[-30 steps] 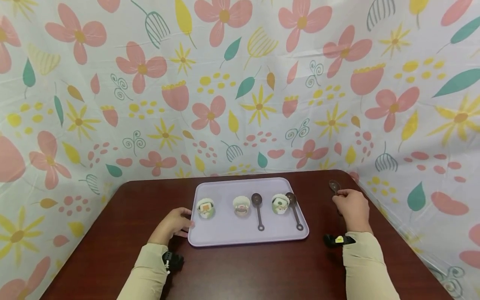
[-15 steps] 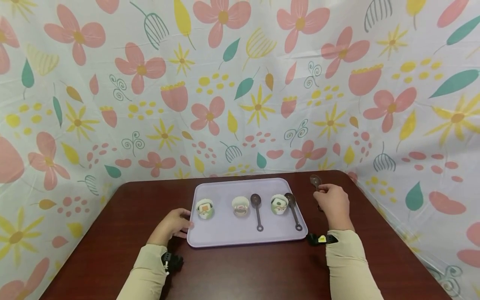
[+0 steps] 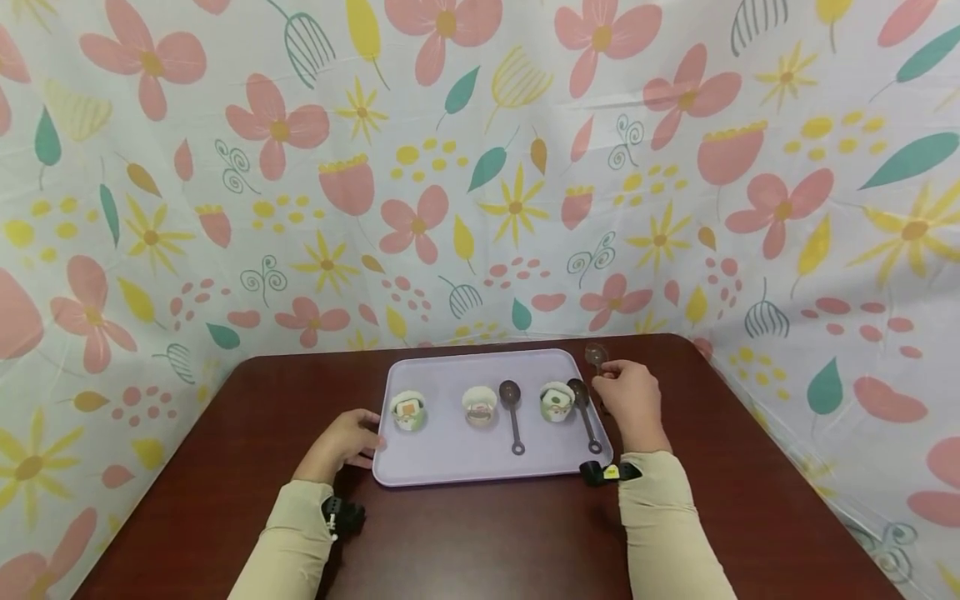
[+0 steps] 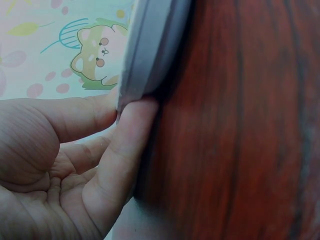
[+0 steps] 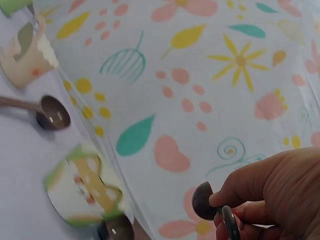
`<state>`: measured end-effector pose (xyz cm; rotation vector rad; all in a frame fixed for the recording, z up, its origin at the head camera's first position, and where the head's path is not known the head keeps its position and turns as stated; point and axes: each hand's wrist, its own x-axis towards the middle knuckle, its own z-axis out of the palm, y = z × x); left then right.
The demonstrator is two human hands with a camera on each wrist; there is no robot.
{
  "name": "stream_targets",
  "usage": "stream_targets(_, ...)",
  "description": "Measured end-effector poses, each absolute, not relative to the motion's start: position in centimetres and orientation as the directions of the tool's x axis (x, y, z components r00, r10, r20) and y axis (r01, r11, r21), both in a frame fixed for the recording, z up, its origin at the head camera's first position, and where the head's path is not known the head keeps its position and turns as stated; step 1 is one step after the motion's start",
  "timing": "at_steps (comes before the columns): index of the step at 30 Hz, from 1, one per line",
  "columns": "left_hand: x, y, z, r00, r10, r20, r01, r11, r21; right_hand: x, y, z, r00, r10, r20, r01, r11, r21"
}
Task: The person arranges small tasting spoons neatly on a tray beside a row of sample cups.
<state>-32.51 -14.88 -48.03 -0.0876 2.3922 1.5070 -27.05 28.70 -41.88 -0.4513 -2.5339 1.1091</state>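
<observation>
A pale lilac tray (image 3: pixel 442 467) lies on the table, and my left hand (image 3: pixel 348 442) pinches its left rim between thumb and fingers, seen close in the left wrist view. My right hand (image 3: pixel 630 400), just beyond the tray's right edge, holds a dark spoon (image 5: pixel 202 201) with a round bowl; the fingers hide part of its handle. On the tray stand a left cup (image 3: pixel 407 412), a middle cup (image 3: pixel 480 407) and a right cup (image 3: pixel 557 403), small and printed with animals. One brown spoon (image 3: pixel 515 421) lies beside the middle cup, another brown spoon (image 3: pixel 588 421) beside the right cup.
The dark red-brown wooden table (image 3: pixel 450 542) extends around the tray. Behind it hangs a floral cloth (image 3: pixel 420 283), which also covers the right side. A dark strap camera (image 3: pixel 611 472) on my right wrist sits over the tray's near right corner.
My right hand has moved left with the spoon, from the table's right side to the tray's right edge. My left hand stays at the tray's left rim; the tray and its things look unmoved.
</observation>
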Motion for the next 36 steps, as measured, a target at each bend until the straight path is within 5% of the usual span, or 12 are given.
stream_targets(36,-32.7,-14.9,-48.1,-0.950,0.109,-0.293,-0.218,0.442,0.870,-28.2,15.3,-41.4,-0.920,0.327,0.217,0.028,0.605,-0.796)
